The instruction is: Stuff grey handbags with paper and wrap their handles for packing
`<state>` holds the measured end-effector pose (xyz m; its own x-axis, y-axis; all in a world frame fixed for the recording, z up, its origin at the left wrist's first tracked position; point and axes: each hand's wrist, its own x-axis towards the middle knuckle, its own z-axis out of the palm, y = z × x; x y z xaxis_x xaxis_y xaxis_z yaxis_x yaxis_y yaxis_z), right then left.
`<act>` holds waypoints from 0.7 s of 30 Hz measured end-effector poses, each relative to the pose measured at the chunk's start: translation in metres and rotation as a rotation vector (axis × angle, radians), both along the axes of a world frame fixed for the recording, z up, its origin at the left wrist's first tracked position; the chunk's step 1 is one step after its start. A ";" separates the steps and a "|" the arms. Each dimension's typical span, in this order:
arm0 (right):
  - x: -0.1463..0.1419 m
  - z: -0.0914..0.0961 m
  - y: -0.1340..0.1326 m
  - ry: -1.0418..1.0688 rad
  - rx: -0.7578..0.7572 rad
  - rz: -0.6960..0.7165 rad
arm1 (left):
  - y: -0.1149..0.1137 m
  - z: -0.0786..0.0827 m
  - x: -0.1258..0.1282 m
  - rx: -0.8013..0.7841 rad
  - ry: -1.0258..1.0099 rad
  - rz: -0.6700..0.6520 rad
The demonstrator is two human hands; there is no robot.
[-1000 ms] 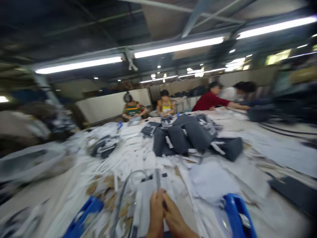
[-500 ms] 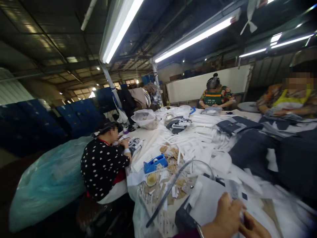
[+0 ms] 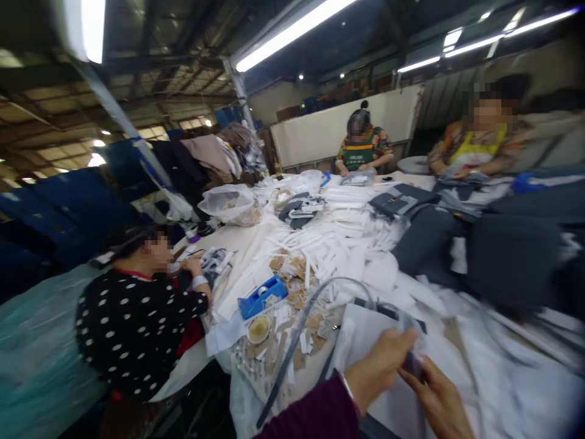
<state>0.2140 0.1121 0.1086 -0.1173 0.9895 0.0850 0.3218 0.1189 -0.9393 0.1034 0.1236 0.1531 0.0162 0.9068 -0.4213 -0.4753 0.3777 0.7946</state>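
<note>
Near the front edge of the bench (image 3: 247, 238), above a pale bag (image 3: 365, 332), left hand (image 3: 380, 361) and right hand (image 3: 441, 393) both grasp a blurred grey strip (image 3: 415, 360), seemingly a handling step calling next for steady hold.

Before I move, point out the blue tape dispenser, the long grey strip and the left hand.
Blue tape dispenser (image 3: 265, 300): head view, its side.
Long grey strip (image 3: 296, 335): head view, mid-length.
Left hand (image 3: 380, 361): head view, its back.
</note>
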 end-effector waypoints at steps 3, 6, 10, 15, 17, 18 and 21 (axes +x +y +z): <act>-0.012 0.015 -0.002 0.089 0.046 0.037 | 0.010 0.007 -0.006 0.054 0.114 -0.035; -0.022 0.031 0.009 0.204 -0.240 0.108 | 0.018 0.001 -0.012 0.143 0.271 -0.037; -0.032 0.036 0.018 0.307 -0.212 0.102 | 0.026 -0.007 -0.025 0.135 0.244 -0.056; -0.018 0.022 0.008 0.157 0.065 0.106 | 0.026 -0.010 -0.015 0.047 0.093 -0.043; -0.006 0.014 0.013 0.101 -0.131 0.053 | 0.023 -0.016 -0.005 0.056 0.219 -0.005; -0.001 0.010 0.017 0.085 -0.269 0.083 | 0.022 -0.020 -0.001 0.100 0.312 0.000; 0.007 -0.006 0.029 0.086 -0.417 0.143 | 0.020 -0.030 0.007 0.077 0.409 0.028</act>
<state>0.2212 0.1408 0.1030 -0.2650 0.9156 -0.3023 0.2488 -0.2380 -0.9389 0.1099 0.1439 0.1232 -0.1631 0.9337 -0.3187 -0.1236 0.3011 0.9455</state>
